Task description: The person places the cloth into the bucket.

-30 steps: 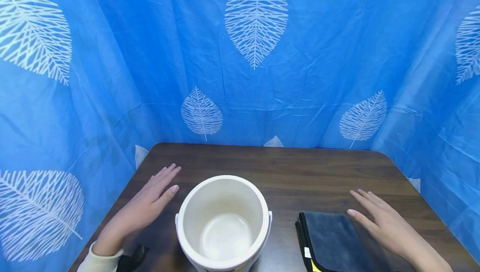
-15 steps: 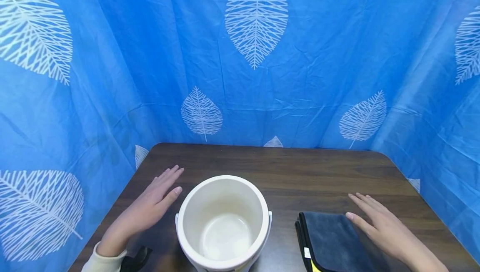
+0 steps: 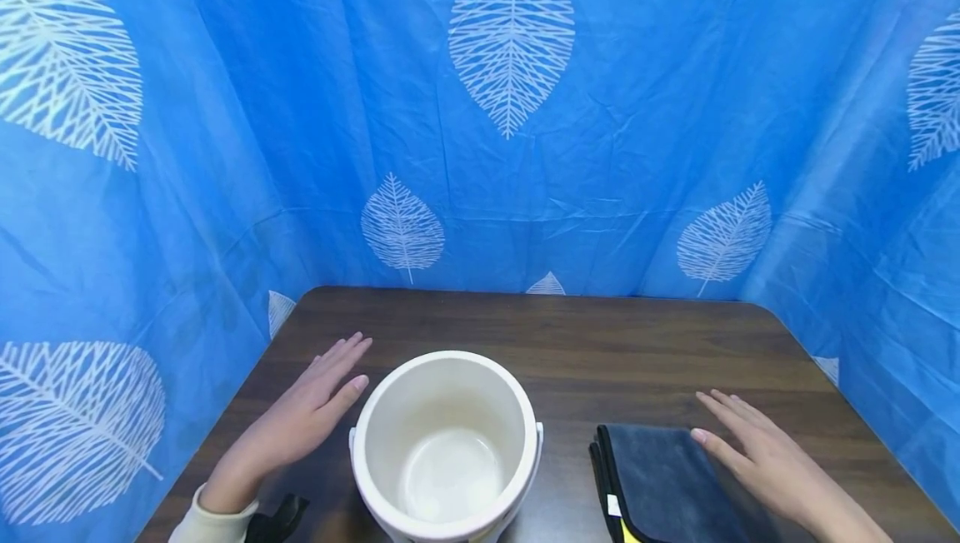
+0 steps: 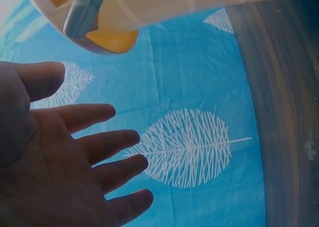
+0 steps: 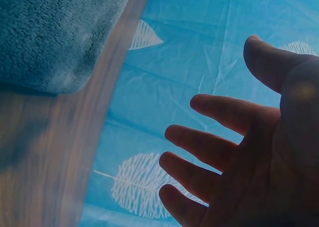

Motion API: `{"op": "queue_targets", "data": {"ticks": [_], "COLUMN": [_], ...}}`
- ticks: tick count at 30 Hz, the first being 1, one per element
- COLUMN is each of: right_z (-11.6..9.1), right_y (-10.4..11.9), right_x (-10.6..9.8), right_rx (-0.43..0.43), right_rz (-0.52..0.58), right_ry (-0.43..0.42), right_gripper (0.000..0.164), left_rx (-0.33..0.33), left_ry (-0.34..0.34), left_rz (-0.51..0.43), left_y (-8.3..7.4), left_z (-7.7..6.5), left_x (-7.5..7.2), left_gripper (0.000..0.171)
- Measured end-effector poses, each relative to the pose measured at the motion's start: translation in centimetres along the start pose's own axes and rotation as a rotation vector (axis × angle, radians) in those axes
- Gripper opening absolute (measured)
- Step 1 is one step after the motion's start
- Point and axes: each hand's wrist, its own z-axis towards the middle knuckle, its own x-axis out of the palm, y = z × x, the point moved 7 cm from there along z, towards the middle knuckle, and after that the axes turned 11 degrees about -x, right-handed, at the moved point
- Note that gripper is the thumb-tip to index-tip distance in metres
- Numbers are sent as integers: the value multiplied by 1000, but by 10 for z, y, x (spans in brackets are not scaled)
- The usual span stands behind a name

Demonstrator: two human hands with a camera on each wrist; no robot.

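1. Head view: our empty, straight-fingered left hand (image 3: 300,410) is hovering beside the round, cream-white, plastic-looking bucket (image 3: 446,393) on the brown wood-grain table (image 3: 585,343).
2. Our relaxed, empty right hand (image 3: 768,455) is hovering beside the folded dark-grey plush cloth (image 3: 663,476).
3. We are judging the bucket light, stiff, grippable by its rim (image 3: 450,529); the cloth soft, pinchable anywhere.

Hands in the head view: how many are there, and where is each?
2: the left hand, beside the off-white bucket and apart from it, and the right hand, near the folded dark cloth. No others show.
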Motion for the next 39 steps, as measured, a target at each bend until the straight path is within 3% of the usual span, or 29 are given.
{"op": "queue_targets", "data": {"ticks": [12,39], "right_z": [-1,-4], "right_y": [-3,-14], "right_x": [6,31], "right_rx": [20,112], "right_rz": [9,110], "right_ry": [25,186], "right_gripper": [66,75], "left_rx": [-23,-26], "left_ry": [40,80], "left_rz": [-23,-64], "left_y": [1,4], "left_z": [1,0], "left_x": [8,20], "left_gripper": [63,63]}}
